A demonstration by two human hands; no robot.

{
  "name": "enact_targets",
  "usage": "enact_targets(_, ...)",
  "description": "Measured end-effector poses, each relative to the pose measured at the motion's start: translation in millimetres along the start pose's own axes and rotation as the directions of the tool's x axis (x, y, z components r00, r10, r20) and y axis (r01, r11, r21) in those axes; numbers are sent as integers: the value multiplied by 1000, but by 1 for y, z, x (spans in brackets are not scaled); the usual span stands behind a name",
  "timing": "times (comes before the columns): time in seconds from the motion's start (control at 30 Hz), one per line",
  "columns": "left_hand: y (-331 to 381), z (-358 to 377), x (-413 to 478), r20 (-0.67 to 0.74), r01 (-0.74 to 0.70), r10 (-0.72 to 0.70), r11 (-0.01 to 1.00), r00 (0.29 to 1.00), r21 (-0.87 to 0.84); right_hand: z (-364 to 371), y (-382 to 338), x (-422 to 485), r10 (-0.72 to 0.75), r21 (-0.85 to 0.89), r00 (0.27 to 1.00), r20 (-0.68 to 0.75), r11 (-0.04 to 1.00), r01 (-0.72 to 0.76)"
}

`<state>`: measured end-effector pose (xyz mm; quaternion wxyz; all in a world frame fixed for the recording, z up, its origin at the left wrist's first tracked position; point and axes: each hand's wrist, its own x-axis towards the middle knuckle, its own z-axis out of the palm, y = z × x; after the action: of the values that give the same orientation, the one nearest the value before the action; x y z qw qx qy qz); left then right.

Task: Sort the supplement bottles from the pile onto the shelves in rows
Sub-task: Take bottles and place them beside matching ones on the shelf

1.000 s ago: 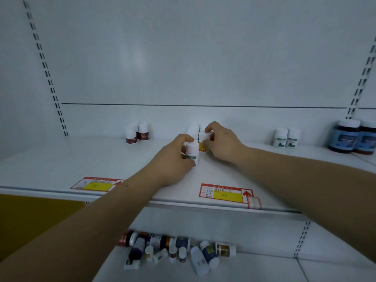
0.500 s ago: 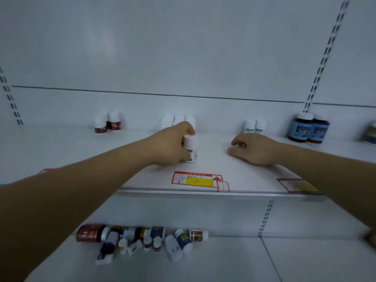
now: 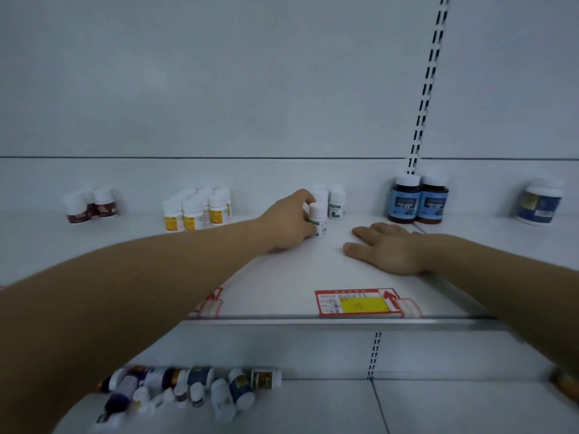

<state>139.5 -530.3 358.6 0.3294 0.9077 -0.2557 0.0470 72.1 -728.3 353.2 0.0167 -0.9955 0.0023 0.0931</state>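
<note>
My left hand (image 3: 286, 222) grips a small white bottle with a green label (image 3: 319, 218), standing upright on the upper shelf (image 3: 282, 277) just in front of two matching green-label bottles (image 3: 336, 204). My right hand (image 3: 387, 247) lies flat and open on the shelf to the right, holding nothing. The pile of mixed bottles (image 3: 188, 391) lies on the lower shelf at the bottom left.
Along the back of the upper shelf stand dark-red-label bottles (image 3: 92, 206), a cluster of yellow-label bottles (image 3: 197, 209), two blue-label jars (image 3: 418, 203) and one jar (image 3: 539, 205) at the far right. A red and yellow price tag (image 3: 357, 303) sits at the shelf's front edge.
My left hand carried the green-label bottle rightward from the yellow-label cluster to the green-label pair. My right hand left the cluster and flattened on the shelf. The view panned right.
</note>
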Motion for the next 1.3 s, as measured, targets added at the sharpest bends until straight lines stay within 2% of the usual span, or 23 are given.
enact_targets(0.47,6,23,32,-140,123,-110,989,984,84,4,2,2,-24,-10,999,-24,1000,23)
enact_targets(0.77,8,17,28,-83,187,-176,971,981,151,5,2,2,-28,3,999,-36,1000,28)
enact_targets(0.93,8,1,-5,-5,218,-227,927,974,306,-4,-1,0,-39,-9,999,-23,999,38)
enact_targets(1.07,6,-24,-60,43,215,-248,902,968,375,-31,-20,-6,-120,28,978,-169,992,127)
enact_targets(1.3,-9,-85,-180,-18,252,-266,887,964,386,-42,-123,-36,-279,6,900,-335,954,298)
